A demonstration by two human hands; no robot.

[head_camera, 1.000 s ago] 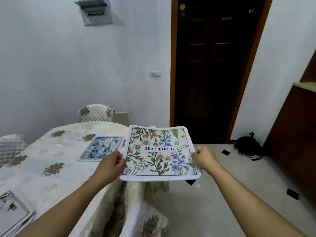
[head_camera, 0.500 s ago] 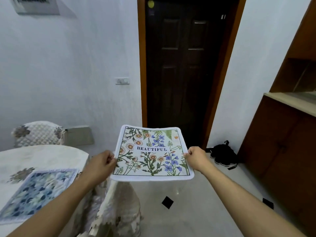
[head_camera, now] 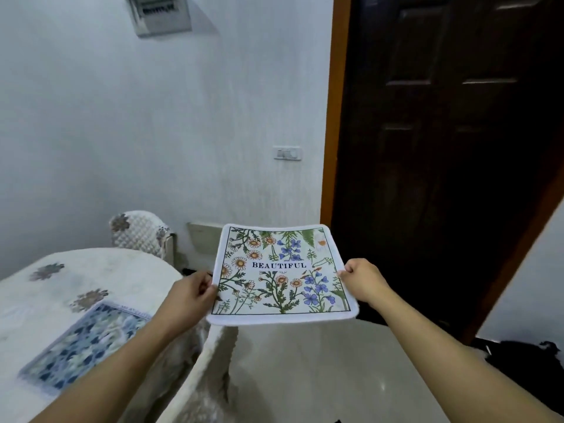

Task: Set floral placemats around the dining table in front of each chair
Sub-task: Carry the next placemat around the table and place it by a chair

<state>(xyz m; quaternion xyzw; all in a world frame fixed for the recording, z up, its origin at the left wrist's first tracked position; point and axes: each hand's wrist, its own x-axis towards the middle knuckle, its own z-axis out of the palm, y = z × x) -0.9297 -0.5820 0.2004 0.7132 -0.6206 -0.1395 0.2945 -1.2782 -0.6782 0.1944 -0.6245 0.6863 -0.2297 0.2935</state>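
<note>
Placemat (head_camera: 279, 274) printed with flowers and the word BEAUTIFUL, carried flat and level in the air beyond the right edge of the dining table (head_camera: 100, 276), above the floor and the cloth-covered chair back (head_camera: 210, 352). The left hand (head_camera: 189, 296) is closed on the mat's left edge and the right hand (head_camera: 361, 280) on its right edge, each pinching the white border between thumb and fingers. Both forearms are extended forward, roughly parallel. The mat is judged light and soft yet stiff enough to span the two grips with little sag; opposite edges are therefore the sensible holding places. A blue floral placemat (head_camera: 85, 346) is already laid near the table's right edge.
</note>
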